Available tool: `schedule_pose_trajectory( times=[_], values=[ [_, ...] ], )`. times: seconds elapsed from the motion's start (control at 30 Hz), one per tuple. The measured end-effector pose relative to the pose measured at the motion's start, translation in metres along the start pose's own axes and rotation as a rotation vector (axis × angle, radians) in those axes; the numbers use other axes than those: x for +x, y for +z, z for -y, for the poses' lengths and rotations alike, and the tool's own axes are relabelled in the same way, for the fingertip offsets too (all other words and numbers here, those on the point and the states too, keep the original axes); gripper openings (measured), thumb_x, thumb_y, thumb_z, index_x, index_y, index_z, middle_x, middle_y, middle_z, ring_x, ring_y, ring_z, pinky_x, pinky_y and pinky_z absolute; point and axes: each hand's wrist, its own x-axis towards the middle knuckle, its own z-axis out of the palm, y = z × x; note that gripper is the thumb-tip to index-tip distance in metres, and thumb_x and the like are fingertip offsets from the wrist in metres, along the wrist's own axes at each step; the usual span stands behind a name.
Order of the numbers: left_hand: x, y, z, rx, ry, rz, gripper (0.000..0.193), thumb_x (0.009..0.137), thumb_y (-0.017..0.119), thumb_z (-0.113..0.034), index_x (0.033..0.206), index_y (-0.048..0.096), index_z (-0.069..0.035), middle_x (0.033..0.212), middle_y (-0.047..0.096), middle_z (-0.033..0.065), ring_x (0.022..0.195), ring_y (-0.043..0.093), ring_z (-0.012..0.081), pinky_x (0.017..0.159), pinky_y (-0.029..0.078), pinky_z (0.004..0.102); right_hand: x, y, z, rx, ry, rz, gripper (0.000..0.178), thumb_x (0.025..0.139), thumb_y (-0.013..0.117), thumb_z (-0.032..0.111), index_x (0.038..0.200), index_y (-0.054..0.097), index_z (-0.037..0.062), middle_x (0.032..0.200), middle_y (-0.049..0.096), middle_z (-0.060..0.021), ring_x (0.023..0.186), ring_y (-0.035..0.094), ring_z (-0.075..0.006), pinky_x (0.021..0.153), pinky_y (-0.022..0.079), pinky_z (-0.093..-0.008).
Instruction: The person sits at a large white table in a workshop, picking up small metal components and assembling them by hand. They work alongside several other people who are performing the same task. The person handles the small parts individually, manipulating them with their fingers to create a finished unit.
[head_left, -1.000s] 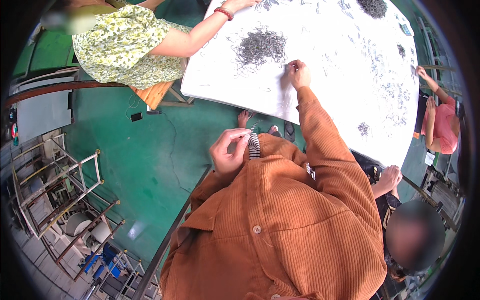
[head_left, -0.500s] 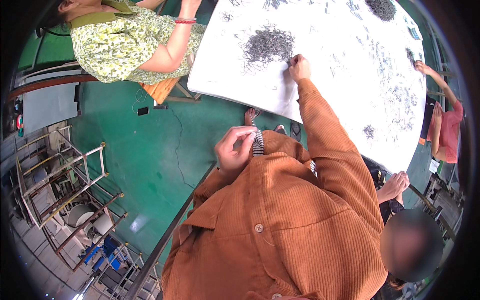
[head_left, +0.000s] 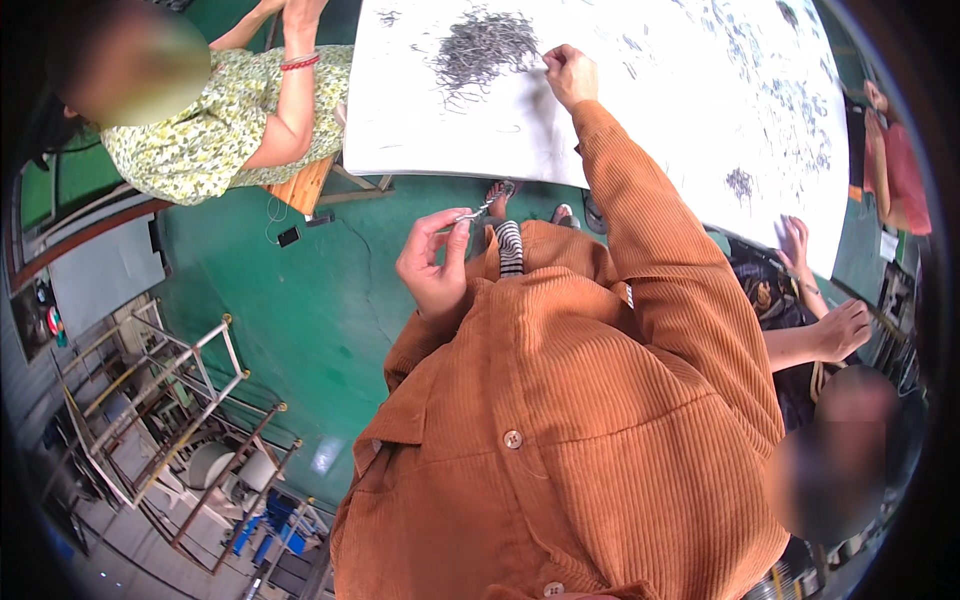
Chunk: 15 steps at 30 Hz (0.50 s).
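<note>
My left hand (head_left: 436, 262) is in front of my body, beyond the table's near edge. Its thumb and forefinger pinch a thin, silvery twisted strand (head_left: 483, 209) that sticks out to the upper right; its exact kind is unclear. Over the white tabletop (head_left: 450, 150), my right hand (head_left: 573, 78) has its fingers closed together, beside the right edge of a loose pile of thin dark curved pieces (head_left: 487, 50). Whatever those fingertips may hold is too small to make out.
At the left sits a person in a green patterned top (head_left: 200, 125). On the right are other people's arms, one hand (head_left: 795, 240) at the table edge. More dark pieces (head_left: 738, 183) lie scattered on the table. Metal frames (head_left: 190, 400) stand on the green floor.
The view has shifted, moving the table up and left in it. My left hand now shows a strand at its fingertips. My right hand remains by the pile. A person's arms at right have moved.
</note>
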Motion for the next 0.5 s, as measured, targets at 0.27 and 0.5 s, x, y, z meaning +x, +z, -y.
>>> schedule_pose_trajectory(
  times=[0.27,0.5],
  values=[
    [-0.008,0.000,-0.015,-0.079,0.005,0.067,0.015,0.087,0.061,0.006,0.102,0.060,0.005,0.099,0.066,0.0124,0.086,0.064,0.0147,0.071,0.054,0.0248,-0.016,0.005,-0.015,-0.562,0.023,0.223,0.015,0.078,0.060,0.011,0.085,0.070,0.0041,0.087,0.069,-0.0165,0.081,0.066,-0.0327,0.078,0.052,-0.0392],
    [-0.016,0.007,-0.018,-0.109,-0.026,0.135,0.018,0.089,0.060,0.002,0.106,0.058,0.005,0.101,0.065,0.0137,0.092,0.064,0.0167,0.072,0.057,0.0271,-0.106,-0.088,0.080,0.676,0.170,0.571,0.007,0.086,0.062,0.012,0.085,0.066,0.0060,0.084,0.067,-0.0048,0.079,0.065,-0.0116,0.066,0.050,-0.0256]
  ],
)
